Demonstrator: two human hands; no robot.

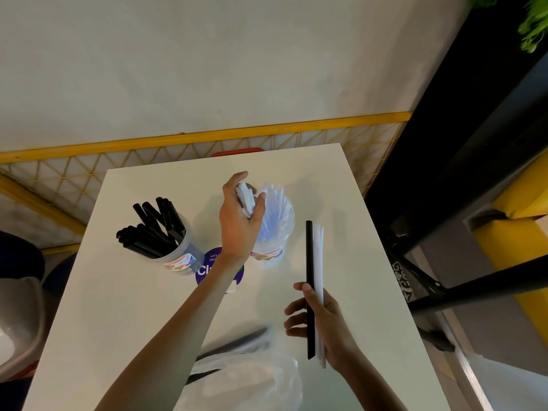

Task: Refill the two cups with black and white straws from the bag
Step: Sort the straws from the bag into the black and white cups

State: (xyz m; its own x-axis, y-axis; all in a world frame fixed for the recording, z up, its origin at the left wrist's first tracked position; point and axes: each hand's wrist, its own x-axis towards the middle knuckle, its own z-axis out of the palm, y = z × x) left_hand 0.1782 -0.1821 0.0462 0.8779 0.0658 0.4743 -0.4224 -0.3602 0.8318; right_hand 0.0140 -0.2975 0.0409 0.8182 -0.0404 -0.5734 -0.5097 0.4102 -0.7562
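Two clear plastic cups stand on the white table [370,262]. The left cup [181,256] holds several black straws [151,229]. The right cup [274,235] holds several white straws. My left hand [238,221] hovers over the right cup's rim, closed on a small bunch of white straws [246,197] that point down into it. My right hand [321,318] is nearer me, to the right, and grips one black straw [309,262] and a few white straws [319,256] held upright together. The clear plastic bag [252,378] lies at the near edge with black and white straws sticking out.
A round purple sticker [218,259] lies on the table between the cups. A yellow-framed mesh fence [178,155] runs behind the table. Black table legs [474,286] and a yellow seat stand to the right, and a grey chair [17,321] is at the left.
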